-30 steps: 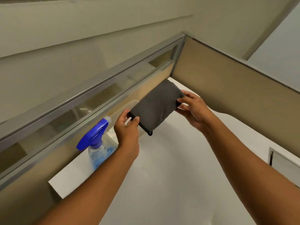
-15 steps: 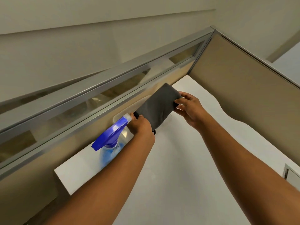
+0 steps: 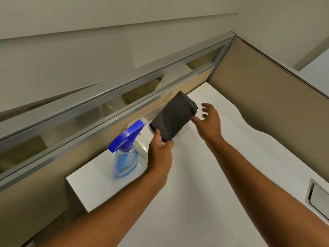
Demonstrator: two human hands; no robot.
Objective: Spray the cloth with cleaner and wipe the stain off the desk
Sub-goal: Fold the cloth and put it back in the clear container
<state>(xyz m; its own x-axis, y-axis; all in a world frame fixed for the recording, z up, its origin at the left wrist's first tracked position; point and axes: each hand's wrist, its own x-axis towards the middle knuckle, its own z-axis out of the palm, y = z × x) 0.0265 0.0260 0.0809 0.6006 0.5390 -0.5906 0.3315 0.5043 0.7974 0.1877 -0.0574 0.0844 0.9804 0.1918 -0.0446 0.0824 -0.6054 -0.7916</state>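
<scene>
Your left hand (image 3: 161, 148) pinches the near bottom corner of the folded gray cloth (image 3: 173, 115) and holds it up in the air, above the back edge of the counter (image 3: 204, 202). Your right hand (image 3: 208, 118) is open, with its fingers spread wide, just beside the far end of the cloth and not gripping it. That means only one small pinch keeps the cloth up, so it could slip out and drop, or the fold could fall open and hang loose. The spray bottle (image 3: 126, 154) stands on the counter near the back left corner, just to the left of your left hand. Its blue top points up toward the cloth. If your left hand swings back or to the side, it could bump the bottle and tip it over. You have not sprayed yet, and I think picking up the bottle comes next. If you spray with the cloth this high and this close to the glass wall (image 3: 124, 97) behind it, the cleaner could miss and land on the glass. I cannot see a stain on the counter from here.
</scene>
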